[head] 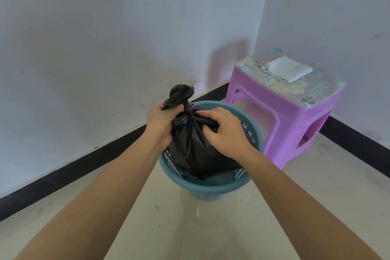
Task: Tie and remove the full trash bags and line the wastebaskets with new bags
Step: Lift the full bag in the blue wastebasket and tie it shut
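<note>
Both hands clutch one black trash bag point(194, 145) sitting in the single blue wastebasket point(213, 191), forearms reaching forward and down. Left hand point(161, 124) curls round the bag's twisted neck on its left side; right hand point(225, 132) pinches plastic right of the knot point(181, 94). Right of the wastebasket stands one purple stool point(285, 116) bearing one folded white cloth point(287, 68).

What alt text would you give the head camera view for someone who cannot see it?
A person's left hand and right hand grip the gathered top of a black trash bag sitting in a blue wastebasket on a tiled floor. A purple stool with a folded white cloth on it stands beside it.
</note>
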A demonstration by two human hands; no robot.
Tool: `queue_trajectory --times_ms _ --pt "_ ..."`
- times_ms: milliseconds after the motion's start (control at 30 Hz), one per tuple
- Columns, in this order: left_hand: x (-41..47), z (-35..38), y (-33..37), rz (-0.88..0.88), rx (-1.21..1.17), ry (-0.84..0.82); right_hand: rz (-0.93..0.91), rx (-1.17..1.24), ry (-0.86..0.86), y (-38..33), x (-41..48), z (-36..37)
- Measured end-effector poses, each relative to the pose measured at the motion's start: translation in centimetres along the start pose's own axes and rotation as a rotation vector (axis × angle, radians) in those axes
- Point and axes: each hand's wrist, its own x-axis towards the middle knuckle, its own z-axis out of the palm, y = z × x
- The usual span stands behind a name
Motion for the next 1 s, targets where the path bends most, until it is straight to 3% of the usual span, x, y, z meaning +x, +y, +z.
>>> queue_trajectory --times_ms 200,467,633,800,900,1000 --pt "0.7 -0.5 -0.4 0.000 0.036 -0.005 0.039 -0.008 0.005 0.3 0.3 -0.4" --pt "1.9 -2.5 -1.7 -0.187 0.055 -0.238 0.100 0.026 0.000 0.9 0.2 -0.3" --pt "1.8 -2.1 -2.5 -0.176 0.096 -0.373 0.132 0.070 -0.018 0.9 0.1 -0.3" --pt "0.3 -0.3 -1.5 -0.166 0.073 -0.319 0.216 0.131 0.026 1.2 0.2 -0.3" --pt "0.2 0.0 -1.0 -0.299 0.003 -0.260 0.222 0.101 0.013 0.9 0.3 -0.5" --pt "0.6 0.3 -1.7 -0.331 0.034 -0.149 0.061 -0.292 0.003 1.4 0.1 -0.6"
